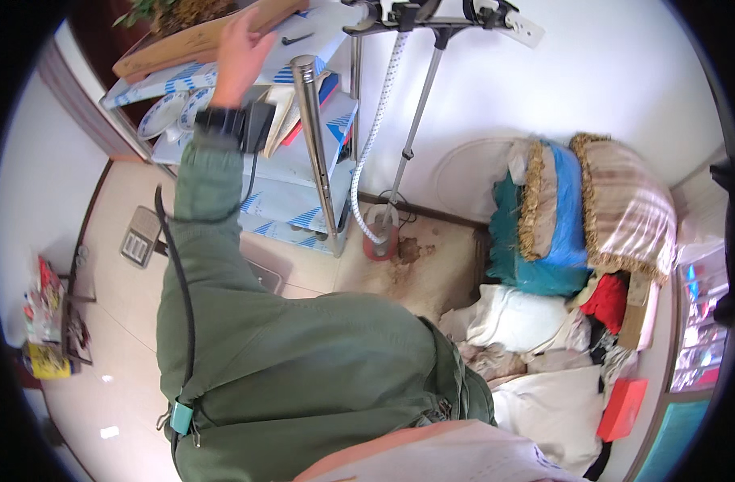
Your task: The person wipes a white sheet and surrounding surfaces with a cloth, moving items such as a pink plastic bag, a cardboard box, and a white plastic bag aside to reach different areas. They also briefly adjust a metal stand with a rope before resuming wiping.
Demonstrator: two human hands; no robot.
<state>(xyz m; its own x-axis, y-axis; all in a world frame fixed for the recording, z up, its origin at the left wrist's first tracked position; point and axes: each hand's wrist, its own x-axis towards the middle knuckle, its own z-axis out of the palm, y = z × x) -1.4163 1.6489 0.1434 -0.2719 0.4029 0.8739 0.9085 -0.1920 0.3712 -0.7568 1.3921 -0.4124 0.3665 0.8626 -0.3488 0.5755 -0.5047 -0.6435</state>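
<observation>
My left hand (242, 57) reaches up over the top shelf of a metal-legged rack (331, 30), fingers extended and somewhat apart. It overlaps the long wooden planter (181, 51); whether the fingertips touch it cannot be told. Brown-green plant matter (187, 15) fills the planter. Right of the hand lies a small dark hooked object (298, 39). A black device (259, 123) with a cable is strapped at my wrist, above a green sleeve (208, 175). My right hand is out of view. Pale cloth with a peach edge (440, 458) covers the bottom of the view.
Lower shelves hold patterned plates (162, 114) and papers (280, 114). A garment steamer (381, 232) stands beside the rack, its hose (367, 144) rising. Bagged cushions (626, 199) and cloths (518, 319) are piled right. A bathroom-type scale (141, 238) lies on the floor.
</observation>
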